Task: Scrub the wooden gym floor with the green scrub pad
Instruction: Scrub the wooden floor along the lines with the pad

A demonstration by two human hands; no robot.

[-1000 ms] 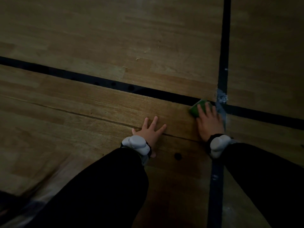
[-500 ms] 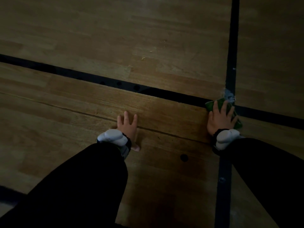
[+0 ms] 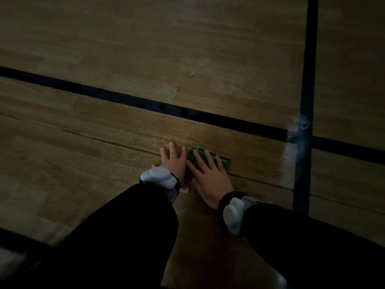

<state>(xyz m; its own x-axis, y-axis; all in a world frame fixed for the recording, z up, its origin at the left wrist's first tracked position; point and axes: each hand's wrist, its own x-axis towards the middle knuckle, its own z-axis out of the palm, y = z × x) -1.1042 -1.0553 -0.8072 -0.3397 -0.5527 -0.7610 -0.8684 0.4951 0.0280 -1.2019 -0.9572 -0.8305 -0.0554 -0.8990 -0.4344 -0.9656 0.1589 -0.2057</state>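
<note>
Your right hand [image 3: 210, 176], fingers spread flat, presses the green scrub pad [image 3: 226, 161]; left hand [image 3: 174, 160] flat at its 9 o'clock. Press evenly, stroke along the floor [image 3: 104, 142] grain.

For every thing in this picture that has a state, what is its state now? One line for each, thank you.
green scrub pad: flat on the floor, under the right hand's fingers.
right hand: fingers straight, pressing on the pad.
left hand: flat on the floor, fingers straight, beside the pad.
wooden gym floor: worn pale where the dark lines cross.
dark floor lines: scuffed at the crossing.
</note>
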